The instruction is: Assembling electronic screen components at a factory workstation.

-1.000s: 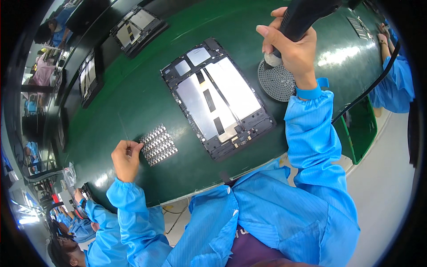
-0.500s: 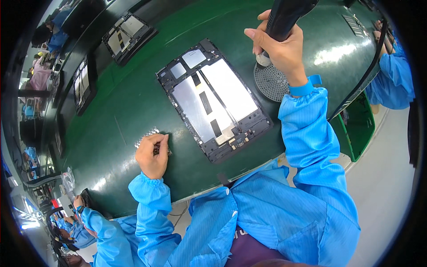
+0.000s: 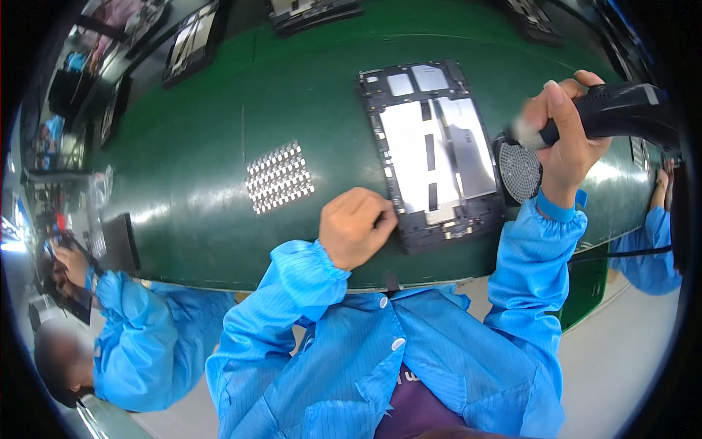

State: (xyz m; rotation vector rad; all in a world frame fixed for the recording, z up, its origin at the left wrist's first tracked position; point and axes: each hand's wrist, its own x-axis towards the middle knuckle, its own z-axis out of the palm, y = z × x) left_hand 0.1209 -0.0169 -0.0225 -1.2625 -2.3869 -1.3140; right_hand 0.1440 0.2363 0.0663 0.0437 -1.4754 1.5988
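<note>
One opened tablet (image 3: 436, 157) lies on the bench (image 3: 194, 227) between the left hand (image 3: 356, 227), curled at its edge with grip unclear, and the right hand (image 3: 570, 146), closed round a black handheld tool (image 3: 630, 113); step apparently edge handling, next move seemingly calling for a steady left hold.

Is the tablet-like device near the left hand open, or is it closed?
Open. The device shows its inside: silver panels and black strips are visible, with no cover over them.
</note>
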